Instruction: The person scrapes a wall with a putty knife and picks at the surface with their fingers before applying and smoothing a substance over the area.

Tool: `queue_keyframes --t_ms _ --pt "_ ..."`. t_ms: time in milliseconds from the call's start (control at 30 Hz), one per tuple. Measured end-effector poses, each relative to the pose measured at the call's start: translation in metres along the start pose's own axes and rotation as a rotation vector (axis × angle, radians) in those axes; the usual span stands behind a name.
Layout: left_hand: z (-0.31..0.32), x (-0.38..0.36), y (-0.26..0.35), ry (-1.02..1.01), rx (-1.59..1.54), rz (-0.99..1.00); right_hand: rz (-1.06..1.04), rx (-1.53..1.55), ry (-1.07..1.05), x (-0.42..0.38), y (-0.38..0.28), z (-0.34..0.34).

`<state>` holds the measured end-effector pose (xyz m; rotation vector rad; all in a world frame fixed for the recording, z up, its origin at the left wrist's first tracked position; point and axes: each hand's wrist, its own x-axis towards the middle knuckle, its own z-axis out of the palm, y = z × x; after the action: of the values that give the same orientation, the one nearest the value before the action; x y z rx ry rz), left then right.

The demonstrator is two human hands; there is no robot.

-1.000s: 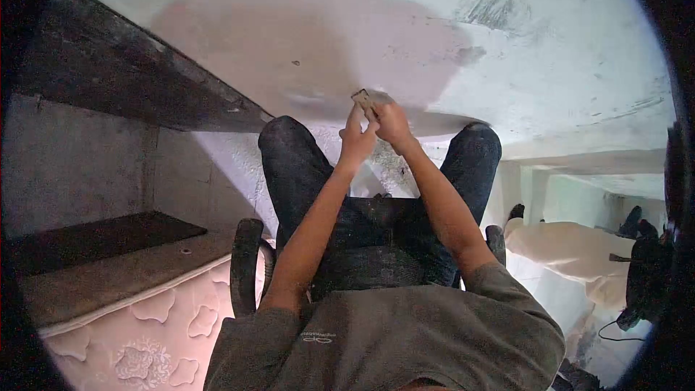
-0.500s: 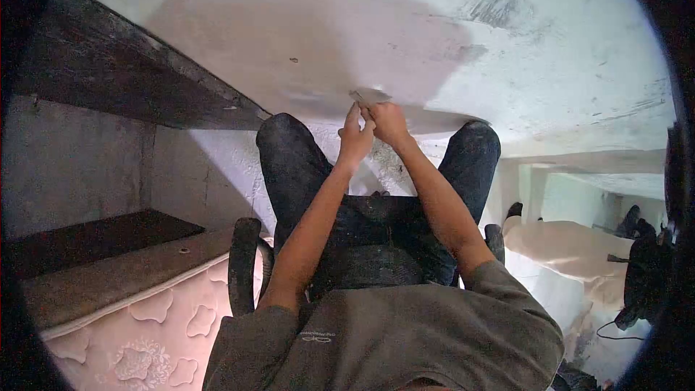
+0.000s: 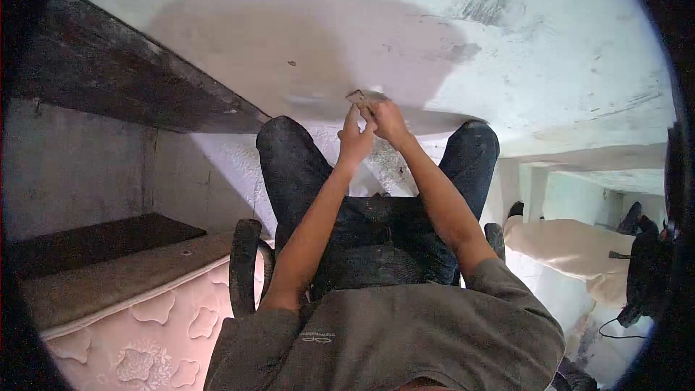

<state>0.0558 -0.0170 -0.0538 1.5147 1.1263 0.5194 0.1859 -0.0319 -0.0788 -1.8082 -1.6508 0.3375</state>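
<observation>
Jutting from the pinching right hand (image 3: 389,124), 1 small tan piece (image 3: 356,96) (left hand (image 3: 355,143), fingers parted, touching it).

Pink patterned mattress (image 3: 148,333), pale wall (image 3: 192,174), seemingly another person (image 3: 579,250) at right

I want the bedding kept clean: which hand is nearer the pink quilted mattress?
Left. The left hand is up and right of the mattress in view; the right hand is farther right, just beyond the left hand.

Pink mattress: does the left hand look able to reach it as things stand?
Probably not directly: the left hand is up at the small piece, and the armrest seems in the mattress's way.
</observation>
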Motion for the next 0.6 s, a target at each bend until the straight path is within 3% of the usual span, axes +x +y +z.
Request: queue_keyframes --t_ms 67,133,200,367,467,533,600 --pt "-0.002 -0.001 -0.001 -0.015 0.029 0.002 0.021 0.01 -0.046 0.0 -0.002 -0.001" --pt "-0.005 -0.002 0.0 -0.007 0.027 -0.005 -0.058 0.102 0.111 -0.002 -0.004 0.0" --pt "-0.005 0.0 -0.005 0.0 0.021 -0.013 -0.024 0.036 0.062 -0.004 -0.005 -0.001" --pt "-0.013 0.014 -0.017 0.051 -0.227 -0.128 -0.001 0.057 0.067 -0.006 -0.009 -0.004" --pt "-0.028 0.015 -0.003 0.024 -0.255 -0.138 0.127 0.175 0.018 -0.008 -0.013 -0.005" --pt "-0.036 0.019 -0.007 -0.002 -0.241 -0.107 0.336 0.421 -0.115 -0.007 -0.018 -0.009" --pt "-0.044 0.024 -0.009 -0.032 -0.229 -0.075 0.377 0.588 -0.132 -0.008 -0.021 -0.009"
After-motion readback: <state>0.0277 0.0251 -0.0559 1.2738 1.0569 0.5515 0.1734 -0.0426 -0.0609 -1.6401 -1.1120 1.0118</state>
